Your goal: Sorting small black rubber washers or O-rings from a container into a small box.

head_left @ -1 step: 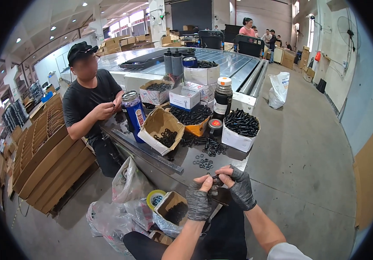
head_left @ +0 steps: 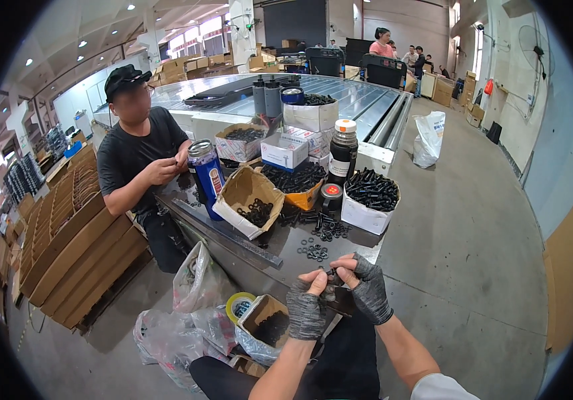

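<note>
Both hands wear grey fingerless gloves and meet just off the near edge of the workbench (head_left: 286,248). My left hand (head_left: 307,303) is closed, its thumb and fingers pinching a small black bolt-like part (head_left: 330,273). From the other side my right hand (head_left: 369,288) pinches the same part; its exact shape is mostly hidden by the fingers. Just beyond them lie loose black ring washers (head_left: 314,251) and a heap of more rings (head_left: 332,229). A white box of black bolts (head_left: 369,215) stands to the right, and an open carton of black rings (head_left: 250,200) to the left.
A black bottle (head_left: 342,152), a blue tumbler (head_left: 206,175) and a grey metal bar (head_left: 233,235) are on the bench. Below stand a carton of dark parts (head_left: 260,313) and plastic bags (head_left: 180,340). A co-worker (head_left: 141,143) in black handles something small across the left side.
</note>
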{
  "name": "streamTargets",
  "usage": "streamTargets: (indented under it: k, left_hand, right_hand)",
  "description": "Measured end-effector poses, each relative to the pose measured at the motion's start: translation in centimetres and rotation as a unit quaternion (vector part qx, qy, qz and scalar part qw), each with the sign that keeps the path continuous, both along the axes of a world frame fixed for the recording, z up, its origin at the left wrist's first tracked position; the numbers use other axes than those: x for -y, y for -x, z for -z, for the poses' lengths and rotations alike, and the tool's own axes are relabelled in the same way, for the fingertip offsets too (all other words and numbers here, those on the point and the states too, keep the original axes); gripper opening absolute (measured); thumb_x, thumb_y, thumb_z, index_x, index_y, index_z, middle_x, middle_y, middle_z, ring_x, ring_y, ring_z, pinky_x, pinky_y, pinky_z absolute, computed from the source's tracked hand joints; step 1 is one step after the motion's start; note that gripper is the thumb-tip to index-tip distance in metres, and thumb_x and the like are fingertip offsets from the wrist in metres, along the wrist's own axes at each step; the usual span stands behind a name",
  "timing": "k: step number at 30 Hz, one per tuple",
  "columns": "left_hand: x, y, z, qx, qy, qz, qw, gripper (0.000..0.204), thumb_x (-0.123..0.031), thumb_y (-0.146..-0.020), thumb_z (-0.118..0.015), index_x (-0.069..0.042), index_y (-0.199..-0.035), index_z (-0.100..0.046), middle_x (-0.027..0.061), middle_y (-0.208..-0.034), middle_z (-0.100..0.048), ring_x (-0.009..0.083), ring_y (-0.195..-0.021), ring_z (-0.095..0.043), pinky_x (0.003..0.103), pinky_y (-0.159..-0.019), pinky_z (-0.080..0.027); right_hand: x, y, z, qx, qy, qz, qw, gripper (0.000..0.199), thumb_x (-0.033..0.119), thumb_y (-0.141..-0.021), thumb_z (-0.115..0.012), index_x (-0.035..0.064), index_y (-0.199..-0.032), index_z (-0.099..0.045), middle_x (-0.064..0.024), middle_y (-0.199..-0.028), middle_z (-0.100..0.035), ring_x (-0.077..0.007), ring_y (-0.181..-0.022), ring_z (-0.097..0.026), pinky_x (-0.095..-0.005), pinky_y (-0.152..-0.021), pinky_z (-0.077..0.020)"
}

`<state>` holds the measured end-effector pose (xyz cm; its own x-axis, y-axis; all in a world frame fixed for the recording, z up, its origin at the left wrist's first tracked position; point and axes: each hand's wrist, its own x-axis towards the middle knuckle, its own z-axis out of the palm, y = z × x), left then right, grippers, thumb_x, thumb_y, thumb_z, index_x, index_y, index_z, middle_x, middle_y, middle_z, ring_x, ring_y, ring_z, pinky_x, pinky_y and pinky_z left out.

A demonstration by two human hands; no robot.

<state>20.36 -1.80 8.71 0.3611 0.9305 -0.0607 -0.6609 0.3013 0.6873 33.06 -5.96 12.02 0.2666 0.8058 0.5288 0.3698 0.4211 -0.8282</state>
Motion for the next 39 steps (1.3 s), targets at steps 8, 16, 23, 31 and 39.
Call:
streamTargets:
  k: [8, 16, 23, 31, 39]
  left_hand:
    - [0.8, 0.1, 0.7, 0.035, 0.022, -0.004, 0.999, 0.013, -0.012, -0.094, -0.068, -0.002, -0.102, -0.065, 0.0055, -0.093, -0.067, 0.0127, -0.083, -0.062, 0.026, -0.076, -0.051]
    - [3.4, 0.3, 2.8, -0.038, -0.043, -0.065, 0.996, 0.017, -0.012, -0.093, -0.069, -0.003, -0.106, -0.064, 0.0048, -0.098, -0.066, 0.0130, -0.090, -0.060, 0.027, -0.082, -0.049]
    - [4.1, 1.5, 2.4, -0.106, -0.050, -0.102, 0.988, 0.020, -0.013, -0.092, -0.071, -0.003, -0.107, -0.064, 0.0060, -0.097, -0.066, 0.0139, -0.089, -0.060, 0.028, -0.082, -0.049]
    - [4.7, 2.3, 0.8, -0.039, -0.084, -0.063, 0.994, 0.024, -0.008, -0.091, -0.069, 0.000, -0.114, -0.065, 0.0054, -0.101, -0.067, 0.0129, -0.094, -0.061, 0.026, -0.085, -0.050]
    - [4.2, 3.5, 1.0, -0.068, -0.044, -0.012, 0.997, 0.025, -0.006, -0.091, -0.068, 0.001, -0.115, -0.066, 0.0072, -0.103, -0.069, 0.0138, -0.090, -0.065, 0.026, -0.084, -0.052]
  right_hand:
    - [0.4, 0.9, -1.4, 0.112, -0.028, 0.030, 0.993, 0.014, 0.006, -0.094, -0.060, 0.0019, -0.105, -0.068, -0.0114, -0.091, -0.064, -0.0236, -0.083, -0.062, -0.0337, -0.075, -0.0499]
    - [2.7, 0.2, -2.6, 0.048, 0.128, -0.066, 0.988, 0.019, 0.011, -0.090, -0.067, 0.0003, -0.107, -0.068, -0.0085, -0.090, -0.067, -0.0164, -0.083, -0.064, -0.0306, -0.076, -0.0508]
    - [4.0, 2.6, -2.5, 0.113, 0.131, 0.004, 0.985, 0.017, 0.010, -0.090, -0.069, 0.0017, -0.105, -0.067, -0.0062, -0.085, -0.066, -0.0149, -0.077, -0.063, -0.0294, -0.071, -0.0516]
    - [3.7, 1.1, -1.9, 0.181, 0.091, -0.046, 0.978, 0.013, 0.008, -0.092, -0.064, 0.0036, -0.104, -0.066, -0.0139, -0.090, -0.068, -0.0269, -0.082, -0.067, -0.0338, -0.074, -0.0525]
    - [2.4, 0.6, -2.9, 0.145, 0.151, -0.112, 0.971, 0.017, 0.012, -0.091, -0.066, 0.0028, -0.106, -0.066, -0.0125, -0.089, -0.067, -0.0258, -0.082, -0.067, -0.0345, -0.075, -0.0518]
